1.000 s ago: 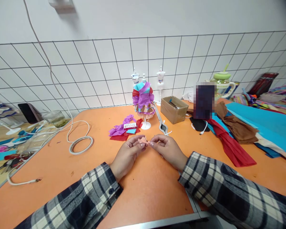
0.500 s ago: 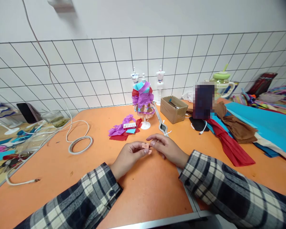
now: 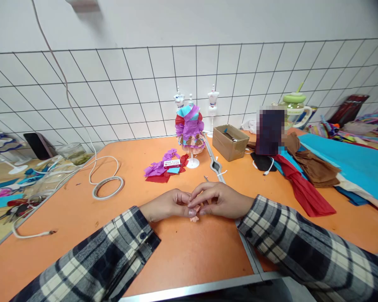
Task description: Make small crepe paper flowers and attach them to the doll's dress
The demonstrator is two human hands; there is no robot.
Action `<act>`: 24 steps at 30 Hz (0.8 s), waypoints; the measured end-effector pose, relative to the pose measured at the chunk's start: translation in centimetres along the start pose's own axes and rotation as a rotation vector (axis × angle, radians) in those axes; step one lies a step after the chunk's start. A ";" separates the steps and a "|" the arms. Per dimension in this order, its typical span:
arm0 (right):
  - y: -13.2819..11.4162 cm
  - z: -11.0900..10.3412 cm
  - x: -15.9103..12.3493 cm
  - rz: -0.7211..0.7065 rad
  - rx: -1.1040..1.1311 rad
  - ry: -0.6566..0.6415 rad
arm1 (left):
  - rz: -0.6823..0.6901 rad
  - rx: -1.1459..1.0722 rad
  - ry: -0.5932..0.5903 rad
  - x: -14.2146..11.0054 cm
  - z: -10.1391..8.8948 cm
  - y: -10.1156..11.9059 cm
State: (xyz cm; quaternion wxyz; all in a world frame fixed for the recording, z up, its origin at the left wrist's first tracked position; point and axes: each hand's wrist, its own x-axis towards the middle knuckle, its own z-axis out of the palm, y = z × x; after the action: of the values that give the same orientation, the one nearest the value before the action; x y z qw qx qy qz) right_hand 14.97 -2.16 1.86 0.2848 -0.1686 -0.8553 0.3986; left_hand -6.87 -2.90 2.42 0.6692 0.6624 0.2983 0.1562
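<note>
A small piece of peach crepe paper (image 3: 194, 219) is pinched between my two hands, low over the orange table. My left hand (image 3: 168, 205) grips it with thumb and fingers. My right hand (image 3: 220, 200) is closed on it from the other side, its fingertips touching those of the left. Most of the paper is hidden by the fingers; a ruffled edge shows below the thumbs. Beyond the hands stands a miniature dress form wearing a purple, red and blue ruffled paper dress (image 3: 190, 126). Purple and red paper scraps (image 3: 156, 168) lie beside its base with a small red-and-white box (image 3: 171, 164).
A cardboard box (image 3: 230, 144) with things inside stands behind my right hand. On the left lie a roll of tape (image 3: 108, 188) and a white cable (image 3: 31, 235). Red folded paper (image 3: 305, 193), brown paper and blue sheets cover the right side. Two bare dress forms stand by the wall.
My hands have drawn together and slightly nearer to me. The right fingers now press onto the peach paper and cover more of it. A small dark item now shows on the table beyond them.
</note>
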 end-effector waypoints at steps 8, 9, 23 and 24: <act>0.9 -0.2 -0.2 0.022 -0.197 0.164 | 0.056 -0.099 0.095 0.2 0.1 0.0; 1.0 -0.2 -0.2 0.029 -0.224 0.198 | 0.071 -0.124 0.179 0.3 0.2 -0.2; 1.3 0.4 -0.3 0.110 -0.456 0.288 | 0.072 0.070 0.506 1.0 1.4 -1.6; 1.3 0.4 -0.3 0.109 -0.456 0.281 | 0.067 0.067 0.499 1.0 1.3 -1.6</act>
State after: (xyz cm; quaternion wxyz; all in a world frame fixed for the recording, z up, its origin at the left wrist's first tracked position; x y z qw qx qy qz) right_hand 15.08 -1.74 0.54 0.3334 -0.3279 -0.8647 0.1832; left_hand -5.63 -3.42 0.60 0.5469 0.6348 0.4370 0.3271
